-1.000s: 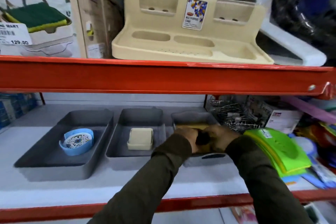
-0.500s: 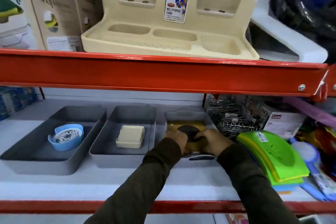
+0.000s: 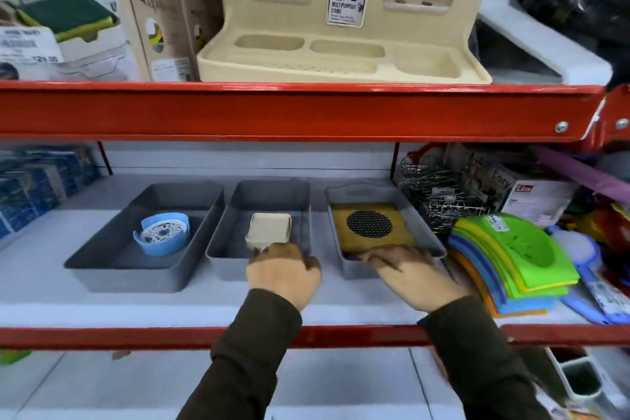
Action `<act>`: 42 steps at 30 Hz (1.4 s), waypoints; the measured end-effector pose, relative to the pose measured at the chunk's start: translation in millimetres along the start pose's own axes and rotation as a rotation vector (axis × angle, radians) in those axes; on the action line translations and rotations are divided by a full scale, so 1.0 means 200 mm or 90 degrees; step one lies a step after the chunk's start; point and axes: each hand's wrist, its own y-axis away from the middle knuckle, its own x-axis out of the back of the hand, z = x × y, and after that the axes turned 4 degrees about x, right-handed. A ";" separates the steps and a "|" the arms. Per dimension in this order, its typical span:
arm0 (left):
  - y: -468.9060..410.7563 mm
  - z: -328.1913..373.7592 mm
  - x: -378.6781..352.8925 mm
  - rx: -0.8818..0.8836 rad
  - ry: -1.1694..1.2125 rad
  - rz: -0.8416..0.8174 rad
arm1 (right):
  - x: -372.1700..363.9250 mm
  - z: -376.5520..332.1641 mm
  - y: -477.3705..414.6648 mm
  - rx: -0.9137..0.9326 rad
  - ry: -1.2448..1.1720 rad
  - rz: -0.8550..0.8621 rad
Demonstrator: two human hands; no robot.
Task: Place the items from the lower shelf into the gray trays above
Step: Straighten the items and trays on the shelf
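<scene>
The left hand (image 3: 283,271) sits at the near wall of the middle gray tray (image 3: 218,249), fingers curled toward the cream soap dish (image 3: 269,233) just at its 12 o'clock; whether the fingertips actually pinch the dish or only touch it I cannot tell. The right hand (image 3: 414,278) lies flat and loose over the near rim of the right gray tray (image 3: 341,261), gripping nothing, its fingers at the near edge of the yellow mat with a black mesh disc (image 3: 370,225).

That mat lies flat, filling the tray floor. It looks thin, light and somewhat bendable (likely to sag if lifted by one corner), so two opposite edges would be the better hold. The soap dish looks like stiff, light, smooth plastic; its two side walls offer the sure grip.

At 9 o'clock from the left hand, the left gray tray (image 3: 102,259) holds a blue round strainer (image 3: 163,237). At 3 o'clock from the right hand lies a stack of coloured plastic mats (image 3: 511,259).
</scene>
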 end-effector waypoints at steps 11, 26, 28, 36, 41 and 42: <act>0.37 -0.11 0.01 -0.157 -0.026 0.006 | -0.25 -0.26 0.32 -0.034 0.145 0.132; 0.18 -0.79 0.26 0.034 -0.081 0.056 | -0.36 -0.60 0.42 0.071 0.090 0.078; 0.16 -0.95 0.26 0.040 -0.080 0.011 | -0.41 -0.65 0.40 0.087 0.091 0.039; 0.38 -0.91 0.16 -0.042 0.004 0.032 | -0.43 -0.71 0.38 0.068 0.093 0.028; 0.47 -0.80 0.15 -0.042 0.003 0.024 | -0.41 -0.73 0.40 0.057 0.099 0.023; 0.47 -0.80 0.16 -0.040 0.001 0.014 | -0.41 -0.73 0.40 0.058 0.103 0.020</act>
